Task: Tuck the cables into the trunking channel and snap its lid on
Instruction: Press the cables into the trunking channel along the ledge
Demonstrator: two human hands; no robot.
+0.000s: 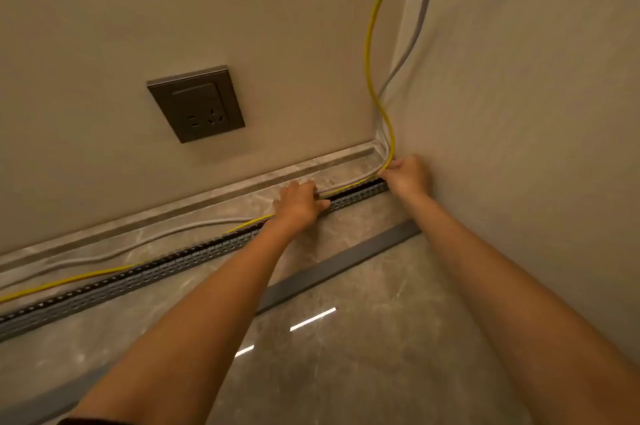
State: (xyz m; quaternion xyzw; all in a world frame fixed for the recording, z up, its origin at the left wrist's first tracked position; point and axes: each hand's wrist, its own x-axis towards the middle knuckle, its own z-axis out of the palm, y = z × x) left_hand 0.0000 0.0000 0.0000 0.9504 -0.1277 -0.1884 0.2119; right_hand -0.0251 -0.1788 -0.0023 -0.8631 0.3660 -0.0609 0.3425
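A slotted grey trunking channel [145, 274] lies on the marble floor along the wall. A yellow cable [372, 43] and a grey cable [420, 19] come down the wall corner and run left beside the channel. My left hand [299, 203] presses on the cables at the channel's upper edge, fingers closed over the yellow one. My right hand [408, 175] pinches the yellow cable at the channel's right end, in the corner. The flat grey lid [332, 268] lies on the floor, nearer to me and parallel to the channel, partly hidden by my left forearm.
A dark wall socket [195, 104] sits above the skirting [173, 210]. A side wall closes the right. The glossy floor [363, 372] reflects ceiling lights.
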